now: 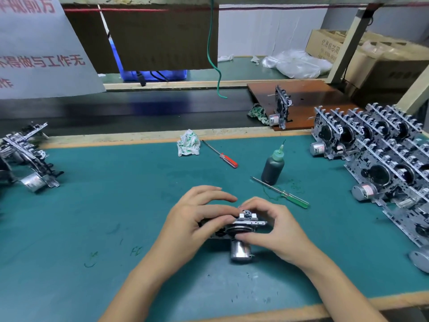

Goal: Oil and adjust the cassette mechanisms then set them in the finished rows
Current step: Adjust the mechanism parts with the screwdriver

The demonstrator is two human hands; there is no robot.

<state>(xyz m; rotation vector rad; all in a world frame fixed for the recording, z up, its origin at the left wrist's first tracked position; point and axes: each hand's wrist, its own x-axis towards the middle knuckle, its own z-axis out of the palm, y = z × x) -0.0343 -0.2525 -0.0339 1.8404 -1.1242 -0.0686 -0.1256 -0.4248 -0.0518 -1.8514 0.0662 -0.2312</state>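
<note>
A metal cassette mechanism [241,228] with a silver motor pointing toward me sits just above the green mat [92,205] at the centre. My left hand [197,219] grips its left side, fingers curled over the top. My right hand [271,226] holds its right side, thumb under the flywheel and fingertips on the top edge. A dark oil bottle [273,165] with a green needle tip stands behind the hands. Rows of finished mechanisms [376,156] lean on each other at the right. A pile of other mechanisms [27,159] lies at the left.
A red-handled screwdriver [220,154] and a crumpled cloth [188,143] lie at the mat's back. A green-handled screwdriver [282,193] lies right of the bottle. One mechanism [281,108] stands on a brown board [308,98] beyond the conveyor belt [139,112]. A green cable [214,54] hangs overhead.
</note>
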